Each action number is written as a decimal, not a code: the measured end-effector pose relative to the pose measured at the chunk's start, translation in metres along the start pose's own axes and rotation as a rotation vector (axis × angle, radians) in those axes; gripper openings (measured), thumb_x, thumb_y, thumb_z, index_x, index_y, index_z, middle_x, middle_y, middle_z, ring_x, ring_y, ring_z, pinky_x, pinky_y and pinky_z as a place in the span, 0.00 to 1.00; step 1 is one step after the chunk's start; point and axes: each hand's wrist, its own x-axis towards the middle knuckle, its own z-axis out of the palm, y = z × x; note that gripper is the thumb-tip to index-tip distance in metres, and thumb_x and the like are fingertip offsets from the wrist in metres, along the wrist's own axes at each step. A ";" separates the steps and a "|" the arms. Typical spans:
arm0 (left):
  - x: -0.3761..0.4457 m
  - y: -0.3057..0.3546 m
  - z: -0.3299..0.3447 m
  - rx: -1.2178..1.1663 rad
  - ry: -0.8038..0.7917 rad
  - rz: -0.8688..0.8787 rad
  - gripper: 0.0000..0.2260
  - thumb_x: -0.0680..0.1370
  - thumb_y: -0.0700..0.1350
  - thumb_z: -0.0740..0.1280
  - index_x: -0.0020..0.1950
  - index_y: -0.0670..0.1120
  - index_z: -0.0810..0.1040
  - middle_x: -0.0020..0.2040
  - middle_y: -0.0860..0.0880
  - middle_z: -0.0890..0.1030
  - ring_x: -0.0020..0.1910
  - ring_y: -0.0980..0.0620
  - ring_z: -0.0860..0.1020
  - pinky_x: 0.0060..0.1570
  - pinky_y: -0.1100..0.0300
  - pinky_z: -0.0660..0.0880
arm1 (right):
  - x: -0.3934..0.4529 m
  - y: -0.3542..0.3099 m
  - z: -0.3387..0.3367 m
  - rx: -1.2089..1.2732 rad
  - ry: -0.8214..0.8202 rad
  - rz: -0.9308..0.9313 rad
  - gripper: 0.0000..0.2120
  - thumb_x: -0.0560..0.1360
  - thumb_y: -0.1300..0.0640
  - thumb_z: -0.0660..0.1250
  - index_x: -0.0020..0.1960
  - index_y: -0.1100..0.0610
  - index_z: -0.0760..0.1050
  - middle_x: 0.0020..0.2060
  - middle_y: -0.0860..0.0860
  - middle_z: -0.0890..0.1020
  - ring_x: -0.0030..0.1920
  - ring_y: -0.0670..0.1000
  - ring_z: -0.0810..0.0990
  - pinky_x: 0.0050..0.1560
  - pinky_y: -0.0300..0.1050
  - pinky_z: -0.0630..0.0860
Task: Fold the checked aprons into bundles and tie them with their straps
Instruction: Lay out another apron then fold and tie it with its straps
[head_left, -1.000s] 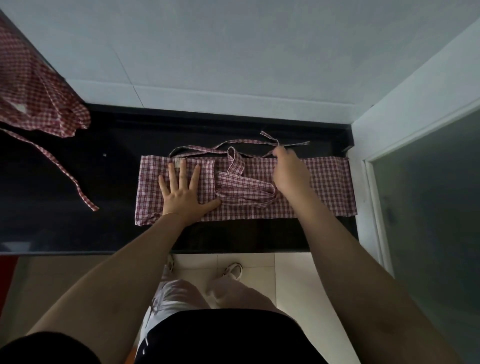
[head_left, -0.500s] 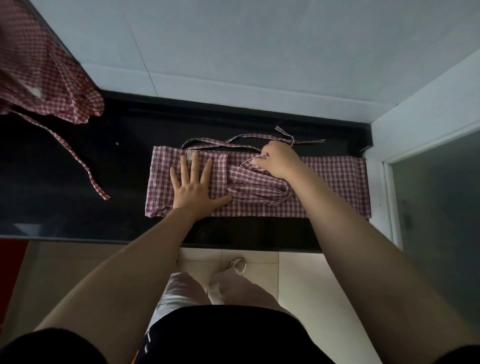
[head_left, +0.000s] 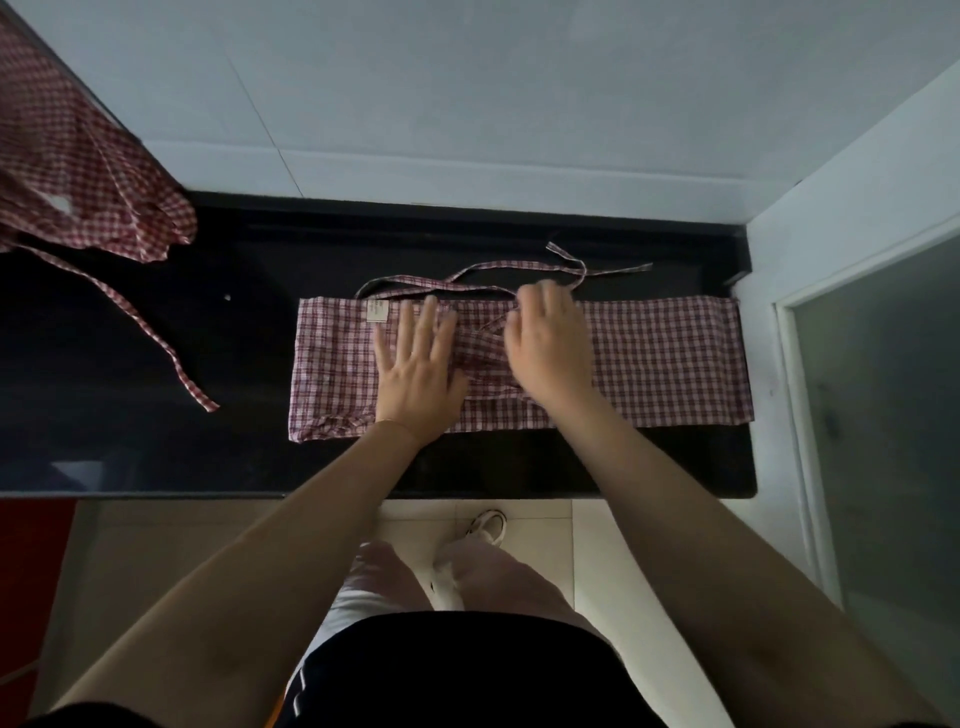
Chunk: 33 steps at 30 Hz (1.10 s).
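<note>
A red-and-white checked apron (head_left: 665, 358) lies folded into a long flat band across the black counter (head_left: 249, 447). Its thin straps (head_left: 498, 270) loop along the band's far edge, and a strap bunch sits on the cloth between my hands. My left hand (head_left: 418, 364) lies flat on the band left of centre, fingers straight. Just to its right, my right hand (head_left: 548, 348) rests on the band with fingers bent down onto the strap; whether it pinches the strap is hidden.
A second checked apron (head_left: 78, 176) lies crumpled at the far left, one strap (head_left: 150, 332) trailing over the counter. A white wall stands behind, a frosted glass door (head_left: 883, 415) to the right. The counter's front edge runs just below the band.
My right hand slid left along the band toward my left hand and now lies over the strap bunch. My left hand stayed pressed flat. The view shifted slightly.
</note>
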 end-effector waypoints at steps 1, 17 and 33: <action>0.002 0.007 0.004 0.008 -0.014 0.049 0.30 0.81 0.57 0.49 0.81 0.53 0.43 0.81 0.48 0.39 0.78 0.44 0.35 0.74 0.34 0.39 | -0.008 -0.007 0.006 0.053 -0.035 -0.066 0.14 0.81 0.55 0.58 0.63 0.61 0.73 0.61 0.57 0.76 0.62 0.55 0.75 0.63 0.50 0.73; 0.016 0.026 0.015 0.041 -0.045 -0.010 0.28 0.81 0.59 0.51 0.78 0.47 0.58 0.81 0.44 0.50 0.80 0.42 0.41 0.75 0.38 0.35 | -0.052 0.095 0.017 0.085 -0.219 0.292 0.25 0.84 0.47 0.52 0.77 0.57 0.61 0.77 0.56 0.63 0.78 0.56 0.59 0.77 0.54 0.57; 0.034 0.086 0.017 -0.040 -0.141 0.214 0.38 0.74 0.71 0.56 0.80 0.56 0.51 0.79 0.54 0.56 0.79 0.43 0.44 0.70 0.27 0.41 | -0.044 0.161 -0.027 0.319 -0.215 1.076 0.30 0.81 0.41 0.57 0.71 0.63 0.64 0.65 0.60 0.73 0.63 0.60 0.75 0.59 0.55 0.73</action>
